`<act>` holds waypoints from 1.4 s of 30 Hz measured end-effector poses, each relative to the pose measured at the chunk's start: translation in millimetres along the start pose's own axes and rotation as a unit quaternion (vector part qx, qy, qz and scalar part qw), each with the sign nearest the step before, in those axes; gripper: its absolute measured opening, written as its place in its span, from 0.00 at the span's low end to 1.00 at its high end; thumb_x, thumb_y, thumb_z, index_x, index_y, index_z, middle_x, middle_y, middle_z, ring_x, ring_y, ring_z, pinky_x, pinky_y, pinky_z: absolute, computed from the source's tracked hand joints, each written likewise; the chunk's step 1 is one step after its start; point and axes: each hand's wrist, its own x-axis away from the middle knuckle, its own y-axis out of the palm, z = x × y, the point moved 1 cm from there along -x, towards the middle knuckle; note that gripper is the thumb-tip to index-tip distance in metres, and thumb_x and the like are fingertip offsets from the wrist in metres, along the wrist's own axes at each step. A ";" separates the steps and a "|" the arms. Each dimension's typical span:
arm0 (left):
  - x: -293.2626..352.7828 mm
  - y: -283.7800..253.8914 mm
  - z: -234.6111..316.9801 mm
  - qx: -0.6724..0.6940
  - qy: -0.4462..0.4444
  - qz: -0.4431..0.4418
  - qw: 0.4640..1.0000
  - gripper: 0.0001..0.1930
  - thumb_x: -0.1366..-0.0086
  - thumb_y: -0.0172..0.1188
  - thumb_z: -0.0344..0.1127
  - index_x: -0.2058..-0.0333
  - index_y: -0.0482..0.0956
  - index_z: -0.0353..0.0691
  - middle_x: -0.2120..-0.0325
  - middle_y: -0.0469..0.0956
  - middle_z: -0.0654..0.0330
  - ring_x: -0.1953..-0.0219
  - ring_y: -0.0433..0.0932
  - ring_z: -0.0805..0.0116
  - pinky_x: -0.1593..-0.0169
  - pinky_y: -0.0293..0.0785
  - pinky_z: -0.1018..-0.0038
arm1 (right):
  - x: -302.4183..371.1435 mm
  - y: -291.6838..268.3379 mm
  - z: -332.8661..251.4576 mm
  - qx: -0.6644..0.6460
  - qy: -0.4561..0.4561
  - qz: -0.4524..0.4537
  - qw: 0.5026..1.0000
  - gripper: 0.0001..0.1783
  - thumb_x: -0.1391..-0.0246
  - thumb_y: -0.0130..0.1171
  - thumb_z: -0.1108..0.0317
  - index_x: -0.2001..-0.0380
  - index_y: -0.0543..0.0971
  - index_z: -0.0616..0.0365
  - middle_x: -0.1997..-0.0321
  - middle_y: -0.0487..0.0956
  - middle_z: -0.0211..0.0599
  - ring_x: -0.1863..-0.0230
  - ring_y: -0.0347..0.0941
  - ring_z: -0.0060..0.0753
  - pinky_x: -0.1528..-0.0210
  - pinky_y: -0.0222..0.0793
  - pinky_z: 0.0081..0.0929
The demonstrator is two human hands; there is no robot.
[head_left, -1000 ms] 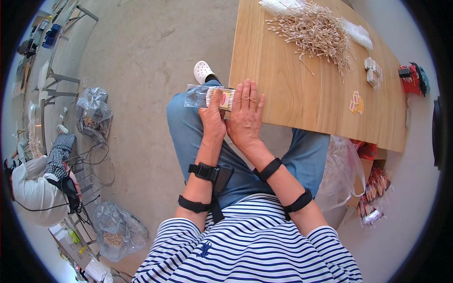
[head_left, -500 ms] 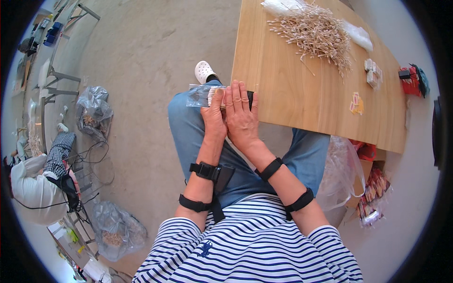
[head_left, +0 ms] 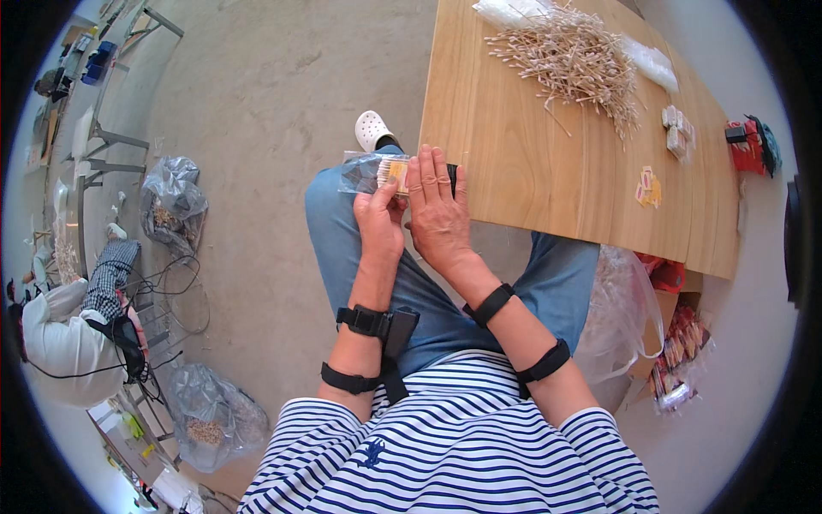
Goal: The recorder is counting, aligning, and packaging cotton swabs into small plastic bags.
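My left hand [head_left: 381, 224] grips a small clear plastic bag [head_left: 360, 175] over my thigh. Inside the bag, a row of white-tipped cotton swabs [head_left: 384, 173] lies beside a yellow card [head_left: 398, 170]. The left thumb rests at the card's lower edge. My right hand [head_left: 439, 210] lies flat against the pack's right end, fingers stretched out and together, covering that end. Between its ring and little fingers shows a dark item [head_left: 453, 176] by the table's corner; I cannot tell what it is.
On the wooden table [head_left: 505, 171] lie a heap of loose cotton swabs [head_left: 582, 64], small packs [head_left: 676, 134], yellow cards [head_left: 648, 188] and clear bags [head_left: 655, 65]. A large plastic bag [head_left: 616, 317] hangs below. Grey bags [head_left: 210, 420] stand on the floor left, near another person [head_left: 68, 343].
My left hand has drawn back slightly toward me and its thumb has slid lower, uncovering the yellow card. The right hand has barely moved.
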 end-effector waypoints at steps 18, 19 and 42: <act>0.5 13.4 6.2 -0.006 -0.005 0.060 0.998 0.10 0.37 0.66 0.25 0.57 0.81 0.40 0.65 0.83 0.66 0.71 0.78 0.79 0.73 0.70 0.82 | -0.7 1.7 -0.4 -0.003 -0.004 0.031 0.999 0.49 0.56 0.66 0.71 0.29 0.59 0.64 0.21 0.53 0.49 0.19 0.44 0.48 0.22 0.36 0.56; -0.2 12.4 5.7 -0.010 -0.004 0.055 0.998 0.10 0.37 0.66 0.25 0.57 0.81 0.40 0.65 0.83 0.66 0.71 0.78 0.79 0.74 0.70 0.82 | -0.6 2.5 -0.3 0.011 -0.006 0.043 0.999 0.49 0.56 0.66 0.71 0.29 0.59 0.64 0.21 0.54 0.49 0.19 0.44 0.48 0.21 0.36 0.56; -12.1 9.0 -0.8 0.071 -0.025 0.064 0.995 0.13 0.28 0.59 0.45 0.53 0.77 0.42 0.62 0.83 0.64 0.62 0.83 0.69 0.66 0.79 0.71 | 0.6 1.2 0.5 -0.017 -0.001 0.024 1.000 0.48 0.55 0.63 0.74 0.29 0.58 0.64 0.21 0.53 0.49 0.19 0.43 0.48 0.22 0.36 0.56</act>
